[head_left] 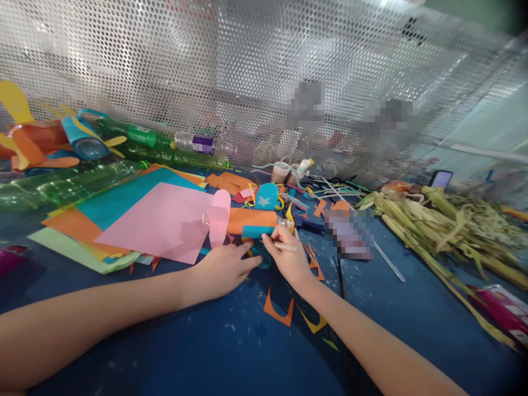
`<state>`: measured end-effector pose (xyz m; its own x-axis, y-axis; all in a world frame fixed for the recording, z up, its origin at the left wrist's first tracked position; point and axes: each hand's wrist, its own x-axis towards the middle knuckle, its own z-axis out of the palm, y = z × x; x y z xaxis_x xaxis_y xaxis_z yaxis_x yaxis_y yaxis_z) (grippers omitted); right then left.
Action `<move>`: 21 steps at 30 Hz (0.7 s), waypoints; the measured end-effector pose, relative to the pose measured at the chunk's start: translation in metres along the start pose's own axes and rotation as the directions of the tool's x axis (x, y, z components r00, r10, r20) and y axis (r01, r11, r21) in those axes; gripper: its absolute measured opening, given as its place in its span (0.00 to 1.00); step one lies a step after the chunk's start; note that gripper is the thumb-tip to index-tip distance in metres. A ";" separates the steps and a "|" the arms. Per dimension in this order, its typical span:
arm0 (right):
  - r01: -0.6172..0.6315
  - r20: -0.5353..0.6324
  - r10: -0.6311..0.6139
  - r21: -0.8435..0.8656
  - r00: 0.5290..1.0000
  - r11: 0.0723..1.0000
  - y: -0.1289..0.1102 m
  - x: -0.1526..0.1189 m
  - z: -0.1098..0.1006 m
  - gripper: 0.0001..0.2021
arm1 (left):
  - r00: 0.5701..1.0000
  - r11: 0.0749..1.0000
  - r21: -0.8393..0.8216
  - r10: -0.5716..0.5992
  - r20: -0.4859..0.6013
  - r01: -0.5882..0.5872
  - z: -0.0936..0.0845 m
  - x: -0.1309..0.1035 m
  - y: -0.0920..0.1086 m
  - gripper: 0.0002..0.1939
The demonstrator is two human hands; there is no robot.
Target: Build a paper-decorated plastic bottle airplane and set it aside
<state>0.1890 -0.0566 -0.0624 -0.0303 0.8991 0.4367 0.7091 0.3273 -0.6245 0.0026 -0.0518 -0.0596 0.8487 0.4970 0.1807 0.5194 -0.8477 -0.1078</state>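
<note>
A plastic bottle wrapped in orange paper [235, 221] lies on its side in front of me, with a blue paper strip [258, 231] along its lower side. Pink paper [220, 217] crosses one end, and a blue paper wing with a white star [267, 198] stands out from its far side. My right hand [291, 258] is closed around a pale pen [284, 247], its tip end at the blue strip. Just below the bottle, my left hand [226, 268] rests with fingers stretched out beside a blue paper piece [263, 256], partly hidden between the hands.
Stacked coloured paper [160, 220] lies left, with green bottles [74, 184] and finished-looking paper planes [84, 137] behind. Orange cut scraps [280, 311] lie nearer. To the right are a blurred-out phone-like object [348, 234], a clear stick [390, 263] and dried husks [433, 225].
</note>
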 end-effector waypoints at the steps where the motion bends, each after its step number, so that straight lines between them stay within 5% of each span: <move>1: 0.003 0.000 -0.003 0.000 1.000 1.000 0.000 0.000 0.000 0.12 | 1.000 1.000 0.000 0.000 0.002 0.000 -0.001 0.000 0.000 0.16; 21: -0.053 -0.046 0.049 -0.092 0.998 0.994 -0.005 0.000 -0.006 0.12 | 1.000 1.000 -0.013 -0.003 0.024 0.004 -0.001 0.000 -0.001 0.17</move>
<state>0.1893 -0.0597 -0.0550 0.0366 0.8997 0.4349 0.7714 0.2513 -0.5847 0.0021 -0.0512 -0.0588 0.8492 0.5041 0.1573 0.5211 -0.8483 -0.0943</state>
